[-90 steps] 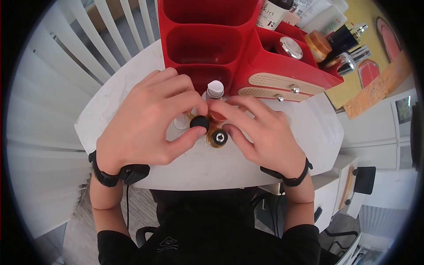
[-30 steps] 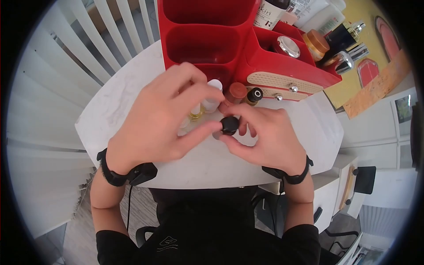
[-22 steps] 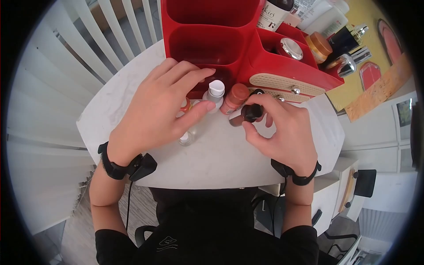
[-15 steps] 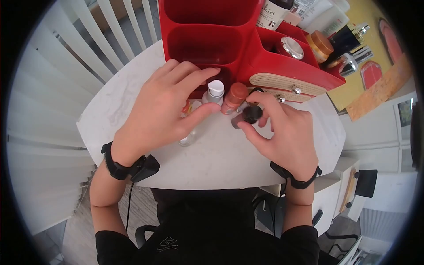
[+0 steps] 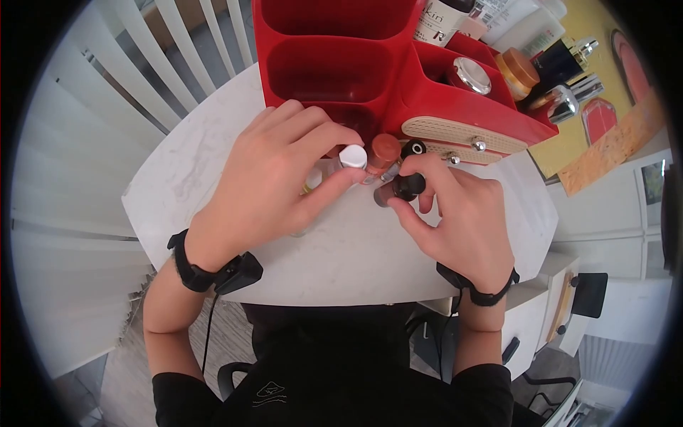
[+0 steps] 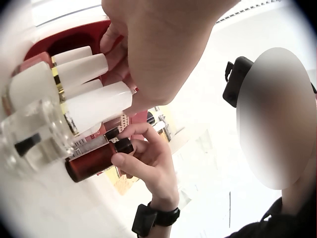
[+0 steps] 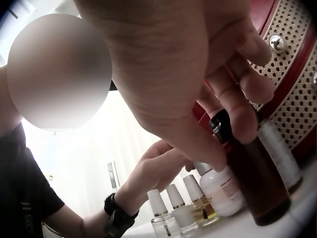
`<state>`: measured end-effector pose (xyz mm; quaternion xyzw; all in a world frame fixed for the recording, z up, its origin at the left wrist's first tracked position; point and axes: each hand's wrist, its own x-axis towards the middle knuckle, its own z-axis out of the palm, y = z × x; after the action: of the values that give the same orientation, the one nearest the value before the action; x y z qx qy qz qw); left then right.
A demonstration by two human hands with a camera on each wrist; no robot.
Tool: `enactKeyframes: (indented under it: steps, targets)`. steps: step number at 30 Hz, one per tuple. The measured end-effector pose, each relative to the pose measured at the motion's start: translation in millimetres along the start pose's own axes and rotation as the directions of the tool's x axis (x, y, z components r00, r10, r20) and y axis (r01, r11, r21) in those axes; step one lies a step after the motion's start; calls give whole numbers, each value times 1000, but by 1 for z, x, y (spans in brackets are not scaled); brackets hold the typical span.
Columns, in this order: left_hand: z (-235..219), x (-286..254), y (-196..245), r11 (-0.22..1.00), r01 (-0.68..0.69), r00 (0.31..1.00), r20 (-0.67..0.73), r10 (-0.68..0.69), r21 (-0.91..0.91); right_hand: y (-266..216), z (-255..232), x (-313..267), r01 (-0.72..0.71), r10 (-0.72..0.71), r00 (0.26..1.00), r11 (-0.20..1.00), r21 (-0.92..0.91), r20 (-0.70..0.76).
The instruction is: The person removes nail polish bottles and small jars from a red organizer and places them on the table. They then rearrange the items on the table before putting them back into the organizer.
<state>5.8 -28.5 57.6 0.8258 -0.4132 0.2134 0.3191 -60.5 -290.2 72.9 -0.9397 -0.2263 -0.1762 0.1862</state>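
Observation:
My left hand [image 5: 267,188] pinches the white cap [image 5: 353,156] of a small white bottle [image 7: 225,193] between thumb and index finger. My right hand [image 5: 462,217] grips a dark brown bottle [image 7: 257,183] by its black cap [image 5: 410,186]; the bottle leans slightly. Just behind them stand a bottle with a rust-coloured cap [image 5: 385,149] and a small one with a black top [image 5: 414,148]. Nail polish bottles [image 7: 166,225] with white caps line up beside the white bottle, mostly hidden under the left hand in the head view.
A red organizer [image 5: 391,78] stands at the back of the white marbled table [image 5: 334,263], with woven drawer fronts [image 5: 441,133] and silver knobs. Jars and bottles, including an amber-lidded jar [image 5: 517,71], fill its right side. White slats [image 5: 171,64] border the left.
The dark brown bottle has gone from the left hand to the right hand and moved rightward, beside the black-topped bottle. The left hand has since taken the white-capped bottle and shifted it slightly toward me.

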Motion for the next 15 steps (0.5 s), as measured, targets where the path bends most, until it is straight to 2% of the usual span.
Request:
enactKeyframes:
  steps: [5,8,10,12,15]
  targets:
    - [-1,-1,7,999,-10,999,47,12,-44,1,0,1,-25,25,1000,999,36,-5]
    - [1,-4,10,998,-17,998,56,21,-67,4,7,2,36,-33,999,997,64,-42]
    - [2,-4,10,997,-16,998,60,20,-70,2,3,0,-32,35,999,995,98,-27]
    - [3,-4,9,996,-44,997,63,49,-82,-1,-3,-1,-26,28,1000,992,126,-11]
    - [6,-7,11,998,-57,991,117,60,-28,-4,1,-1,-1,-1,1000,987,160,10]
